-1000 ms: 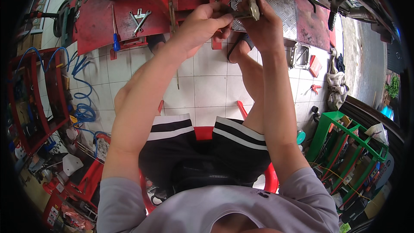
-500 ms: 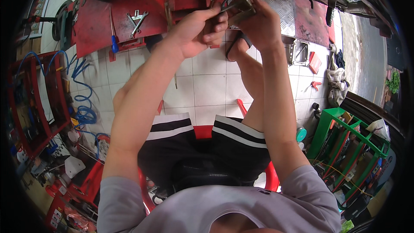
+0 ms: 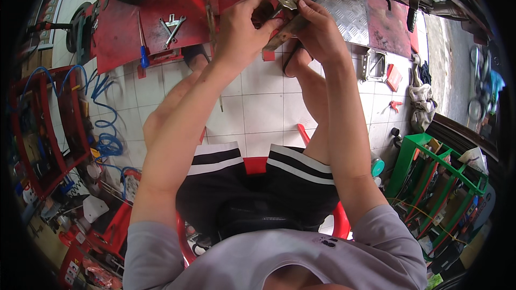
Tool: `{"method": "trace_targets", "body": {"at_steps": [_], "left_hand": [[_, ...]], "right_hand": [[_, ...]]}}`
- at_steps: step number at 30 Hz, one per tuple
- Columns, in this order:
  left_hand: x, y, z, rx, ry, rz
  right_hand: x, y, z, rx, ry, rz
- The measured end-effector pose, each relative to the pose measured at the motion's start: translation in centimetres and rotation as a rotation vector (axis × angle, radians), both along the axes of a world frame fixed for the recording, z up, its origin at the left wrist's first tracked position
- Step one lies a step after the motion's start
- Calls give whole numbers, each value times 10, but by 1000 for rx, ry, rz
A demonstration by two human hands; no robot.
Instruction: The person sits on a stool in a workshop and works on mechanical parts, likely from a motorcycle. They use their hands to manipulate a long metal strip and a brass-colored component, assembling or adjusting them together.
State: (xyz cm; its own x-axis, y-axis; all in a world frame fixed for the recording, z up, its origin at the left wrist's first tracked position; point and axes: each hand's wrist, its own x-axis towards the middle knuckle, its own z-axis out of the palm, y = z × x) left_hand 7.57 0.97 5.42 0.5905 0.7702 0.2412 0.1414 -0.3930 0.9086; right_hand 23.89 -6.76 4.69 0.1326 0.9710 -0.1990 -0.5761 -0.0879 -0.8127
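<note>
Over the near edge of the red bench (image 3: 121, 37), my right hand (image 3: 324, 31) grips a worn metal part between thumb and fingers. This metal part (image 3: 287, 2) has a dull, brass-grey plate on top and a flat brownish strip (image 3: 285, 35) slanting down toward me. Facing it from the left, my left hand (image 3: 242, 29) is closed, its thumb pressed toward the part. A thin dark rod (image 3: 277, 12) shows between that thumb and the plate; the curled fingers hide the rest of it.
On the bench lie a blue-handled screwdriver (image 3: 143, 56) and several wrenches (image 3: 172, 29). Floor items at right are a metal frame (image 3: 372, 65), a red box (image 3: 394, 78) and a green rack (image 3: 419, 147). A blue coiled hose (image 3: 109, 144) and red shelving (image 3: 48, 129) stand left.
The metal part has turned, so its plate faces up and its brownish strip slants toward me. My left hand has rotated and shifted slightly left, hiding more of the rod.
</note>
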Motion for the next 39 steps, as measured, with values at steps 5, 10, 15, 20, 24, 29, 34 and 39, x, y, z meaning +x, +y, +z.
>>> {"method": "trace_targets", "body": {"at_steps": [5, 10, 15, 20, 24, 29, 34, 39], "left_hand": [[-5, 6, -6, -209, 58, -34], [-1, 2, -3, -175, -84, -9], [-4, 6, -1, -108, -6, -12], [-5, 8, -9, -266, 22, 8], [-3, 7, -4, -575, 1, 64], [-8, 15, 0, -715, -26, 80], [-4, 9, 4, -730, -1, -36], [-10, 5, -6, -313, 494, -353]], "right_hand": [[-1, -1, 4, -4, -73, 13], [-3, 0, 6, -50, -123, -28], [-4, -1, 7, -50, -132, -16], [-7, -1, 5, -177, -156, -20], [-3, -2, 3, -331, -209, 88], [-5, -5, 5, -353, -219, 161], [-7, -4, 15, -482, -347, -1], [37, -15, 17, -200, -280, 83]]}}
